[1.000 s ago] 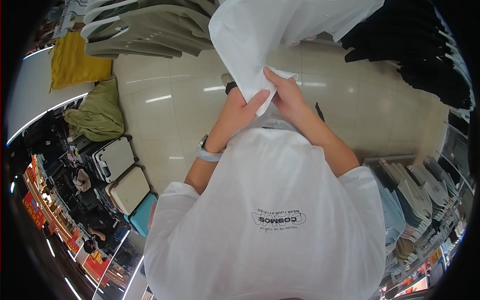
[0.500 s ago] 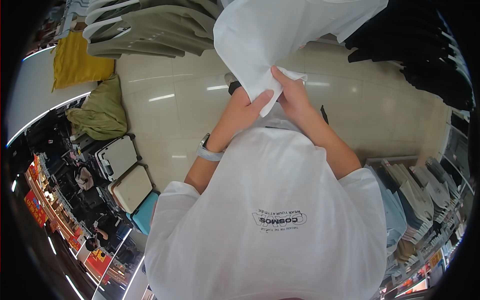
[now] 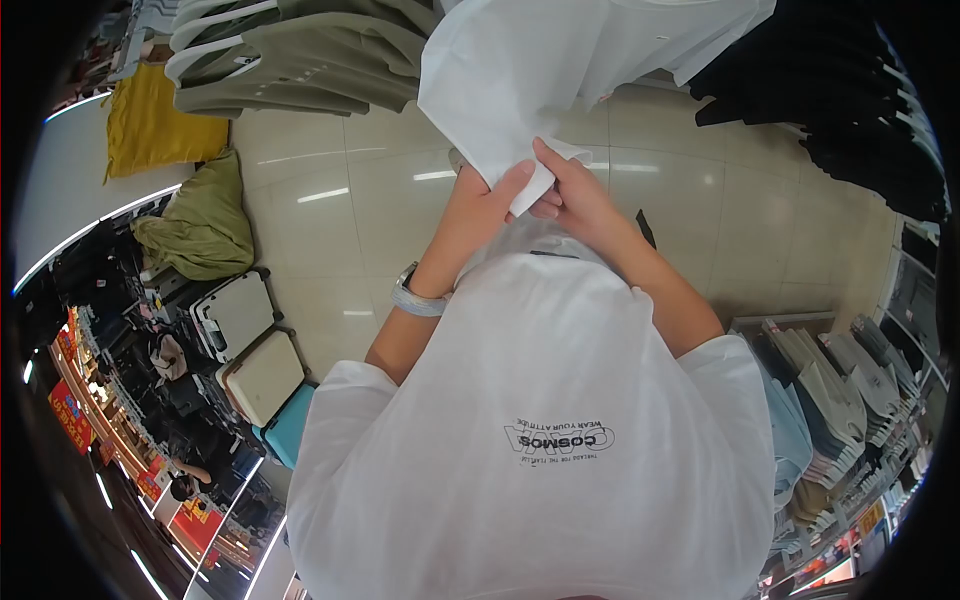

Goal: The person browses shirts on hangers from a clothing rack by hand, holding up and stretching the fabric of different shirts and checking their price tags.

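Two hands pinch one white garment at 12 o'clock, out in front of my chest. My left hand has its thumb pressed on the lower tip of the cloth, the fingers behind it mostly hidden. My right hand lies just beside it, thumb on the fabric, fingers curled in beneath the gathered edge; I can't tell exactly how much they grip.

The garment is plain, smooth and slightly sheer, narrowing to a folded point between my hands and widening above, spreading towards 1 o'clock. A tiny mark up there is too small to read.

My own white top carries a dark print, upside down to me: "COSMOS" over bigger outlined letters, "WEAR YOUR ATTITUDE", and a smaller line starting "THREADS FOR THE". A watch circles my left wrist.

Olive shirts hang at 11 o'clock, black clothes at 1 to 2, pale and dark clothes at 4. At 10 sits a yellow cloth above a green one; suitcases stand around 8 to 9. Red signs near 8 have yellow lettering I can't make out.
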`<state>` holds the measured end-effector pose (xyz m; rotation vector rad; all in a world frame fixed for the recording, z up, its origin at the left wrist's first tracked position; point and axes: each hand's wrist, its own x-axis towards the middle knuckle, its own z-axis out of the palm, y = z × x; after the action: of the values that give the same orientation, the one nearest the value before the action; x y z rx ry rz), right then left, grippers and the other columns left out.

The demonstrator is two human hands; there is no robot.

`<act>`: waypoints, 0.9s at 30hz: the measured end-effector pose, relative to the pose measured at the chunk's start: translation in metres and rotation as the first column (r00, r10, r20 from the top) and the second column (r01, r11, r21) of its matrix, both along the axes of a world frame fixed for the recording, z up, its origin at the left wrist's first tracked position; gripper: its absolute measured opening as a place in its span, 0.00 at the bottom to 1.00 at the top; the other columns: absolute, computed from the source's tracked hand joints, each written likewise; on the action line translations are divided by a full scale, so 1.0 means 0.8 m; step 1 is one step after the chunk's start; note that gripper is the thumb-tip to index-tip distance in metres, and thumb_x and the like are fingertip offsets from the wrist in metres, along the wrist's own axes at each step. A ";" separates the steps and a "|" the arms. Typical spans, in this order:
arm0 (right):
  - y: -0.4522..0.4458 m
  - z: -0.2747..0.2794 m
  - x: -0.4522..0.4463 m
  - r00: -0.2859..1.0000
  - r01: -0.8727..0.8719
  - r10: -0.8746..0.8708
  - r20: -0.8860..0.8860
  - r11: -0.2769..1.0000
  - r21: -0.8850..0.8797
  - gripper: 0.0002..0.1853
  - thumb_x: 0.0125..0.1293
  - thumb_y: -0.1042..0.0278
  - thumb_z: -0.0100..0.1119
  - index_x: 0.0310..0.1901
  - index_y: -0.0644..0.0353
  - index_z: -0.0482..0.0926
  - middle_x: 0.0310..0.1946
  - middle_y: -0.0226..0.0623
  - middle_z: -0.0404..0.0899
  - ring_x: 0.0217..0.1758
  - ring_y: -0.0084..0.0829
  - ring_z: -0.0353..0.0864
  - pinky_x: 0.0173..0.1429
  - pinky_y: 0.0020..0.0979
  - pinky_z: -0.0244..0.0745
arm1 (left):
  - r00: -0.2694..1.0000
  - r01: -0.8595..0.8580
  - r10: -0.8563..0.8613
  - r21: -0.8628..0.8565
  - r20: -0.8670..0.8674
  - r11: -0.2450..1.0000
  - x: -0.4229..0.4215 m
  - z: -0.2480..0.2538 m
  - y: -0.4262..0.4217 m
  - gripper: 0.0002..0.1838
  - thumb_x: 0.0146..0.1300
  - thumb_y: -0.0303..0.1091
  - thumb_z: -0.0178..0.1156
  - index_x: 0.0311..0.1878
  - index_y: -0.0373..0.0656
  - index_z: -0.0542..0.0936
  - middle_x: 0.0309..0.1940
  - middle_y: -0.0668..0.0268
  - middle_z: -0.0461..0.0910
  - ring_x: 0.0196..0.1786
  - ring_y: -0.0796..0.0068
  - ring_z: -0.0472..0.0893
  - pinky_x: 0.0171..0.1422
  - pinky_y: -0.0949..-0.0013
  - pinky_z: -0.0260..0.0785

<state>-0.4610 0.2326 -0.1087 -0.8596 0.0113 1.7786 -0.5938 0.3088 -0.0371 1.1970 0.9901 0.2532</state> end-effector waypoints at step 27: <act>0.010 -0.014 0.004 0.970 0.240 -0.218 0.104 0.912 -0.331 0.17 0.75 0.52 0.41 0.37 0.57 0.73 0.19 0.26 0.67 0.21 0.21 0.60 0.27 0.27 0.58 | 0.979 0.197 -0.195 -0.020 0.060 0.980 -0.034 0.009 0.012 0.07 0.60 0.32 0.59 0.38 0.40 0.78 0.19 0.74 0.74 0.20 0.86 0.69 0.24 0.77 0.59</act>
<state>-0.4579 0.2409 -0.1202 -1.1165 0.3756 1.5475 -0.6212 0.3188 -0.0297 1.2474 0.8162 0.1179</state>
